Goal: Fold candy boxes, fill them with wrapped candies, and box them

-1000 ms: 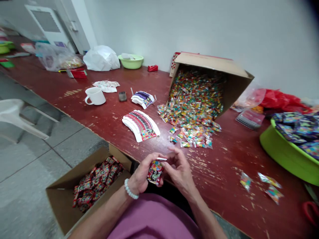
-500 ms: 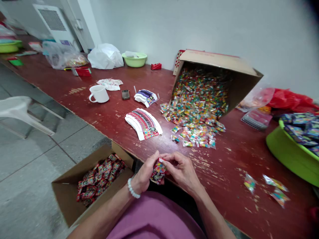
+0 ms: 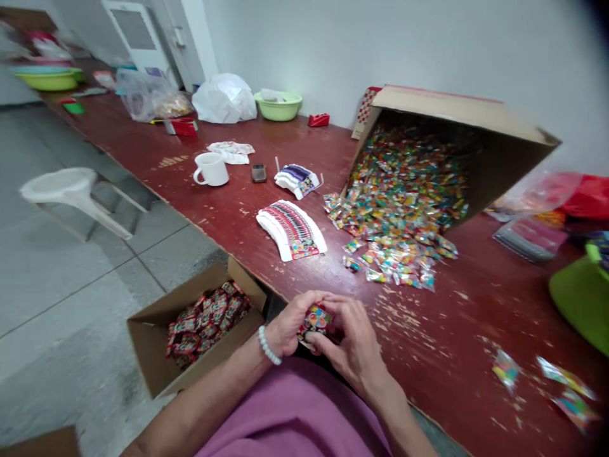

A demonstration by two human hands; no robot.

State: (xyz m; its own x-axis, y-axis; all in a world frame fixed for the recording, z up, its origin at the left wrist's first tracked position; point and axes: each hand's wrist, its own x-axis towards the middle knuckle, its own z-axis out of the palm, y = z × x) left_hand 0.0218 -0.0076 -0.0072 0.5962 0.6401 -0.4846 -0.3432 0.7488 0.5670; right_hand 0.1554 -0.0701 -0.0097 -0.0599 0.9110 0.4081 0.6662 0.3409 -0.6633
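Close to my body at the table's edge, my left hand (image 3: 288, 324) and my right hand (image 3: 351, 336) are both closed around a small printed candy box (image 3: 318, 319), red and black with bright round dots. My right thumb lies across its lower part; my fingers hide its sides. Beyond my hands a fanned stack of flat printed cartons (image 3: 292, 231) lies on the red table. To its right, small clear packets of colourful candy (image 3: 399, 254) spill out of a tipped cardboard box (image 3: 518, 133). Below the table on the left, an open carton (image 3: 152, 355) holds many similar red-black boxes.
Behind the fanned stack are a purple-white stack (image 3: 297, 181), a small dark device (image 3: 259, 173) and a white mug (image 3: 212, 170). Loose packets (image 3: 506, 370) and a green basin (image 3: 578, 298) are at right. A white stool (image 3: 71, 187) stands on the floor at left.
The camera view has turned left. The white flap at the top of the small box no longer shows, and my right thumb has moved down to its lower part.
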